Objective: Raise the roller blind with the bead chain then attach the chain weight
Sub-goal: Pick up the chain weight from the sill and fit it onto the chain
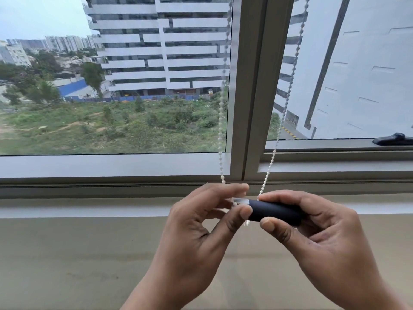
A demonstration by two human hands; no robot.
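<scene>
Window sill (89, 253); right hand (317, 233) grips chain weight (274, 212), left hand (201, 222) pinches clear tip (241, 201) (beside bead chain (290, 81)).

Both forearms rise from the lower edge, palms turned toward each other; the left grip (201, 224) pinches the clear end of the chain weight (274, 212) between thumb and forefinger; the right grip (317, 231) curls thumb and fingers round its dark body.
</scene>
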